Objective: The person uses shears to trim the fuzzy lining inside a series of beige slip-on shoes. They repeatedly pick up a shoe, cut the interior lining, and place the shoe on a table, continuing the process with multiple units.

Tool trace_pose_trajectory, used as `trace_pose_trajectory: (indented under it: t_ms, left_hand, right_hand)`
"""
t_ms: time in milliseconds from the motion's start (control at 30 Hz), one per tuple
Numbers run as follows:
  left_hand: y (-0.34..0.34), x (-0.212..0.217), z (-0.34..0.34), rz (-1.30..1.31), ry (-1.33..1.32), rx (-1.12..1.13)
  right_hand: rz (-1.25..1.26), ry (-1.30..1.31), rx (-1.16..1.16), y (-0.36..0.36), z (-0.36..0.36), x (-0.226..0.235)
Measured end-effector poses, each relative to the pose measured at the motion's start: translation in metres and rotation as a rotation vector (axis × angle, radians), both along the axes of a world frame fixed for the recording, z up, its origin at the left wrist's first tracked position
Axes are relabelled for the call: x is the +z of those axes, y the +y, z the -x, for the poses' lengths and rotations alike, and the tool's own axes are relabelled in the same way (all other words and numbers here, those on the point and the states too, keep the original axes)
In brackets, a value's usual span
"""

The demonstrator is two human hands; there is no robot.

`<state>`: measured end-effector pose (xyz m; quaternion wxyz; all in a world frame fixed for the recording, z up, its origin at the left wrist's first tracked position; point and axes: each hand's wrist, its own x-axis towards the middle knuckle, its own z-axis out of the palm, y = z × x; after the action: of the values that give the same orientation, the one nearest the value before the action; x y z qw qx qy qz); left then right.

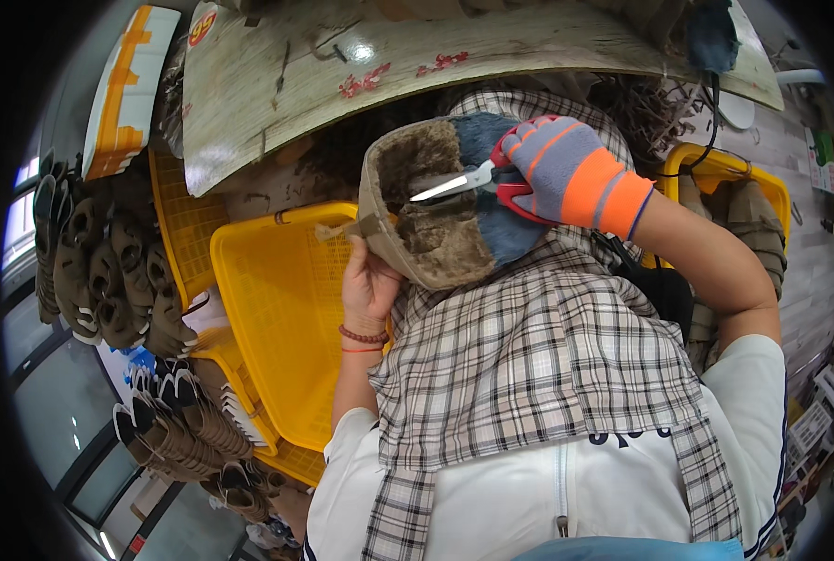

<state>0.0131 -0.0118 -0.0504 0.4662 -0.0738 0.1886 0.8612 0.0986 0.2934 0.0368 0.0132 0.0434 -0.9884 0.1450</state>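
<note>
Left hand [372, 285] clamps the plush-lined fabric piece [440, 245] at the bench's [249, 112] near edge; gloved right hand [571, 173] grips red-handled scissors [477, 178]. Fabric should be taut, scissors clear of skin.

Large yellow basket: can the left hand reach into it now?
Probably yes: the large yellow basket opens beside the left hand with nothing visible between, though that hand holds the fur-lined piece.
</note>
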Motion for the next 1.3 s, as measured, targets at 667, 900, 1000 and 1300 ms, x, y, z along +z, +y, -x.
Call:
trace_pose_trajectory:
  t_ms: [667,900,1000,1300]
  left_hand:
    - [0.094,-0.019,0.037,0.468,0.373,0.063]
    - [0.097,-0.006,0.032,0.426,0.331,0.07]
    - [0.099,-0.005,0.033,0.43,0.352,0.068]
    - [0.098,-0.01,0.035,0.4,0.382,0.056]
  right_hand:
    - [-0.264,0.09,0.01,0.026,0.02,-0.017]
    - [-0.322,0.091,0.04,0.023,0.031,-0.018]
    - [-0.336,0.073,0.02,0.022,0.033,-0.022]
    - [-0.215,-0.102,-0.039,0.026,0.028,-0.006]
